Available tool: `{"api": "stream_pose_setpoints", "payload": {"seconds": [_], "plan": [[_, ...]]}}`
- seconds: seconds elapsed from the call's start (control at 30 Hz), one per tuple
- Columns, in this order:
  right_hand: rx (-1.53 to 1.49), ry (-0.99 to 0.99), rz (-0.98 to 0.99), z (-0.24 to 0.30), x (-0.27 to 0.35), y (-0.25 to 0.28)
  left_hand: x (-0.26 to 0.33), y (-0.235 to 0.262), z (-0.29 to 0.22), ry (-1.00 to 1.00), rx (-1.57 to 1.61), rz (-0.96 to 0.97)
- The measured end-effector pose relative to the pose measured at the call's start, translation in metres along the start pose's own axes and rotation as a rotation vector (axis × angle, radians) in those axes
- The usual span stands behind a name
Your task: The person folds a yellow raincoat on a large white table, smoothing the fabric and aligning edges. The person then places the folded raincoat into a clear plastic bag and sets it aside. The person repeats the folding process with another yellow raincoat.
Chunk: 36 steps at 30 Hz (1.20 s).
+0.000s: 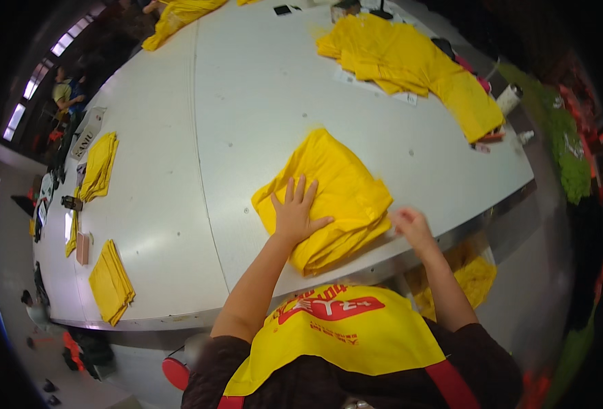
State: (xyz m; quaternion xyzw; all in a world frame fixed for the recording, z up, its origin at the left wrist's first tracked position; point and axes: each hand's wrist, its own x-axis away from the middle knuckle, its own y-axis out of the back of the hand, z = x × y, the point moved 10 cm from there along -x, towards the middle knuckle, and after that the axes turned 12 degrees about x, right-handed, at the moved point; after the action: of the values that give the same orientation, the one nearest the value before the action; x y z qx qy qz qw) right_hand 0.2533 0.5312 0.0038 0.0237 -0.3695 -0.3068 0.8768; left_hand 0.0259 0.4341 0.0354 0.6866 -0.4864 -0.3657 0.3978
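A folded bundle of yellow cloth (346, 180) lies on the white table in front of me, its layered edges turned toward the lower right. My left hand (295, 213) is pressed flat on its left part, fingers spread, nothing held. At the bundle's right corner is my right hand (414, 228), slightly blurred, with its fingers curled together. Whether those fingers pinch a bit of the cloth's edge is too small to make out.
The large white table (151, 204) carries a heap of yellow cloth (397, 58) at the far right, beside a white roll (509, 99). Folded yellow stacks (110, 283) lie at the left. More yellow cloth (475, 279) sits below the table's near edge. A person (66, 95) stands far left.
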Motion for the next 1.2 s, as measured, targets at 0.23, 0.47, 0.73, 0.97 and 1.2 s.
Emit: {"api": "stream_pose_setpoints", "payload": {"seconds": [0.23, 0.47, 0.73, 0.97, 1.2], "plan": [[0.081, 0.211, -0.038, 0.045, -0.067, -0.015, 0.03, 0.024, -0.01, -0.059, 0.151, -0.032], [-0.592, -0.029, 0.541, 0.015, -0.054, -0.144, 0.151, 0.039, -0.034, -0.102, 0.071, -0.163], [-0.627, -0.403, 0.731, -0.002, 0.026, -0.232, 0.203, 0.092, 0.008, -0.134, -0.186, -0.765], [1.116, 0.303, 0.618, 0.092, 0.027, -0.122, 0.171, 0.075, -0.024, -0.242, -0.054, -0.43], [1.239, 1.24, 0.052, 0.14, 0.025, -0.197, 0.159, 0.039, -0.052, -0.244, -0.028, -0.2]]}}
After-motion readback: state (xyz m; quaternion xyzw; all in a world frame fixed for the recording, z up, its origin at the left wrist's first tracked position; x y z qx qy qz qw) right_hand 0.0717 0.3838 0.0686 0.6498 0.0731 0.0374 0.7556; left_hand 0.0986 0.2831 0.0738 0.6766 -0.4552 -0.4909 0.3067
